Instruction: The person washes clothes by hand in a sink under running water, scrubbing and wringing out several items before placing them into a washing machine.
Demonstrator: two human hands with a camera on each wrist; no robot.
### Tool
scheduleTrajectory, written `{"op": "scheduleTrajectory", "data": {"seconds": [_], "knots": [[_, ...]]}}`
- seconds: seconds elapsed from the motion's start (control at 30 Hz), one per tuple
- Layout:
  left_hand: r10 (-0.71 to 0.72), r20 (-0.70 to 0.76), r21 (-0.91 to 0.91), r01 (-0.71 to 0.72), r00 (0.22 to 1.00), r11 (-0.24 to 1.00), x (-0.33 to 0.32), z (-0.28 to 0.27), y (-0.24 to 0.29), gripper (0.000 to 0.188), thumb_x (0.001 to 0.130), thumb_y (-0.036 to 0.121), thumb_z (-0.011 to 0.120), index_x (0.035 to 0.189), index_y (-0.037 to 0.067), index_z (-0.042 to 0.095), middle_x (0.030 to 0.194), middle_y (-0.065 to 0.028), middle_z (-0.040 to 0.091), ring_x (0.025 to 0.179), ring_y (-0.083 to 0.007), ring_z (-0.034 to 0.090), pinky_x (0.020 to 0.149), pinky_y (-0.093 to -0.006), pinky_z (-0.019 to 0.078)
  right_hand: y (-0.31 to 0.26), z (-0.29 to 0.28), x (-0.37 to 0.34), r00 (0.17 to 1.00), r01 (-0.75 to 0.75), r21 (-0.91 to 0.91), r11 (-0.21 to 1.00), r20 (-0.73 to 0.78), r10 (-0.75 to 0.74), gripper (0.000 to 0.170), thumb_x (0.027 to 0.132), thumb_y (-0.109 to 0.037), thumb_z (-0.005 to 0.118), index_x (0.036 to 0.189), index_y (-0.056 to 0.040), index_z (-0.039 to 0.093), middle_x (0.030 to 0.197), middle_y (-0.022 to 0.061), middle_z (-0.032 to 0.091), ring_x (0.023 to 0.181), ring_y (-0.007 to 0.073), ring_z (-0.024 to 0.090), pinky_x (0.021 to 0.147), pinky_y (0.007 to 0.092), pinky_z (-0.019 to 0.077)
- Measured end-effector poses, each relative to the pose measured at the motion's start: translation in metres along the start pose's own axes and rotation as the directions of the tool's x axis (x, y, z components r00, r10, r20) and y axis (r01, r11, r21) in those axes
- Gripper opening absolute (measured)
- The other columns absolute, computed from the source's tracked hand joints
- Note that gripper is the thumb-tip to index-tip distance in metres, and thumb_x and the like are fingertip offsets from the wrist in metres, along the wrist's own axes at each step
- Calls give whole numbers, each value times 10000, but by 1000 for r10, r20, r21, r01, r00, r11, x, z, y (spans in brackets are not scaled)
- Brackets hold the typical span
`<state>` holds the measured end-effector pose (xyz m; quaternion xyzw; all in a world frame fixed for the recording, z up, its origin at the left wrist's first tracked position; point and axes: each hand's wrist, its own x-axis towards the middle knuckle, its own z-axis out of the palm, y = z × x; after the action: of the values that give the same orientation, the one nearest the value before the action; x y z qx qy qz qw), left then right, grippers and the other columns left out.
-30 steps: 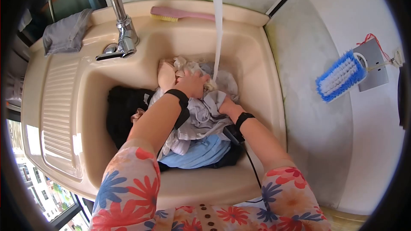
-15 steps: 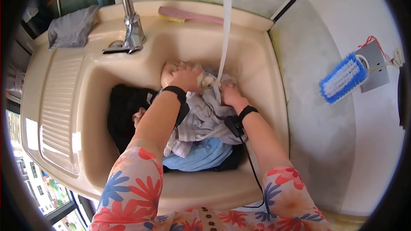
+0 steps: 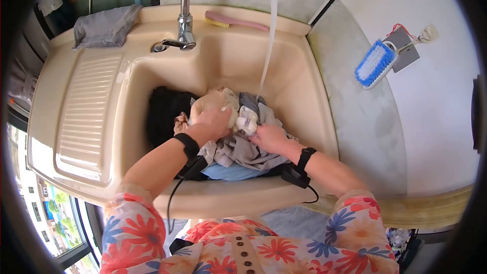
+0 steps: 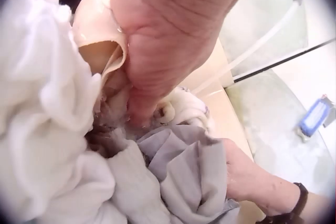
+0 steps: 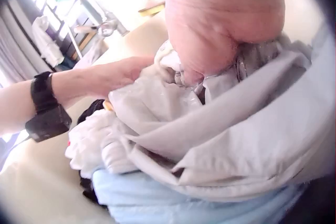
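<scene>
In the head view the left hand (image 3: 213, 123) and right hand (image 3: 273, 138) grip a bunched cream-white cloth (image 3: 246, 122) between them, above the wet laundry. The left wrist view shows the left hand (image 4: 163, 35) reaching down beside a peach garment (image 4: 97, 24); its fingertips are partly hidden in cloth. In the right wrist view the right hand's (image 5: 220, 29) fingers are curled into the white cloth, over a grey garment (image 5: 173, 124). Black cloth (image 3: 167, 116) lies at the basin's left, light blue cloth (image 3: 233, 172) at the near side.
Water (image 3: 270, 40) runs into the beige sink (image 3: 304, 86) behind the hands. A chrome lever tap (image 3: 185, 33), a pink brush (image 3: 238, 21) and a grey cloth (image 3: 104, 28) are along the back. A blue-white brush (image 3: 375, 65) hangs at the right.
Both hands have drawn back from the far part of the pile, nearer the body. The cream-white cloth is now bunched between them. The head view has shifted, showing the water outlet.
</scene>
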<state>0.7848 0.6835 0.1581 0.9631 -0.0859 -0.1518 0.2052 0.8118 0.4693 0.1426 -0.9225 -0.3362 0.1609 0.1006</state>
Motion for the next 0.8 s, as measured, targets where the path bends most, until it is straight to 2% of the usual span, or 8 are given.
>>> {"op": "scheduleTrajectory", "data": {"seconds": [0.23, 0.3, 0.47, 0.53, 0.63, 0.7, 0.77, 0.8], "knots": [[8, 75, 9, -8, 997, 1000, -27, 7, 8, 369, 749, 263, 595, 985, 16, 457, 822, -228, 611, 838, -378, 595, 732, -449, 472, -12, 17, 0, 988, -7, -27, 1000, 156, 11, 314, 793, -324, 545, 868, -30, 624, 868, 177, 616, 804, 348, 598, 683, 426, 485], [-27, 58, -16, 28, 998, 999, -10, 11, 2, 361, 750, 260, 593, 974, 7, 462, 833, -230, 611, 842, -379, 594, 734, -449, 472, -7, 21, 21, 960, -133, -68, 989, 239, 145, 279, 792, -276, 532, 855, -23, 630, 862, 190, 624, 819, 351, 601, 693, 432, 483], [-97, 6, -4, 97, 995, 995, 23, 4, -2, 329, 781, 238, 554, 980, -14, 485, 892, -222, 617, 875, -352, 601, 763, -431, 471, 26, 34, 46, 967, -233, 46, 971, 115, 226, 277, 785, -279, 529, 848, -32, 637, 844, 195, 627, 818, 358, 600, 702, 440, 477], [-132, -51, -35, 131, 990, 991, 38, -12, -10, 355, 786, 254, 550, 999, -21, 481, 903, -221, 615, 890, -353, 595, 771, -431, 470, 32, -2, 41, 982, -191, 113, 975, 36, 188, 294, 775, -332, 557, 864, -64, 638, 869, 185, 628, 834, 361, 595, 716, 434, 474], [-188, -170, -145, 164, 967, 976, 67, -29, -28, 462, 754, 316, 578, 1064, -9, 472, 914, -235, 605, 889, -372, 587, 781, -428, 469, 69, -29, 47, 951, -299, 93, 950, -48, 304, 359, 763, -370, 576, 981, -86, 603, 901, 165, 631, 840, 351, 594, 730, 419, 472], [-208, -254, -205, 157, 945, 966, 70, -37, -28, 547, 717, 363, 609, 1110, 10, 467, 913, -250, 597, 872, -391, 584, 784, -426, 469, 77, -46, 48, 929, -301, 267, 916, -133, 344, 604, 735, -448, 600, 1218, -114, 460, 1109, 204, 551, 1018, 355, 531, 811, 411, 456], [-63, 47, 68, 60, 997, 996, 53, -47, -9, 783, 629, 443, 698, 1257, 99, 383, 1122, -241, 521, 1037, -398, 510, 826, -485, 445, 81, -9, 47, 968, -216, 173, 961, -90, 234, 720, 715, -483, 613, 1291, -135, 356, 1220, 222, 438, 1113, 379, 439, 859, 437, 427], [-61, 45, 68, 58, 997, 996, 51, -32, -7, 783, 629, 443, 698, 1257, 99, 383, 1122, -241, 521, 1037, -398, 510, 826, -485, 445, 77, 9, 46, 992, -118, 82, 990, -44, 122, 848, 695, -518, 625, 1365, -156, 251, 1331, 240, 324, 1209, 402, 347, 907, 464, 398]]}}
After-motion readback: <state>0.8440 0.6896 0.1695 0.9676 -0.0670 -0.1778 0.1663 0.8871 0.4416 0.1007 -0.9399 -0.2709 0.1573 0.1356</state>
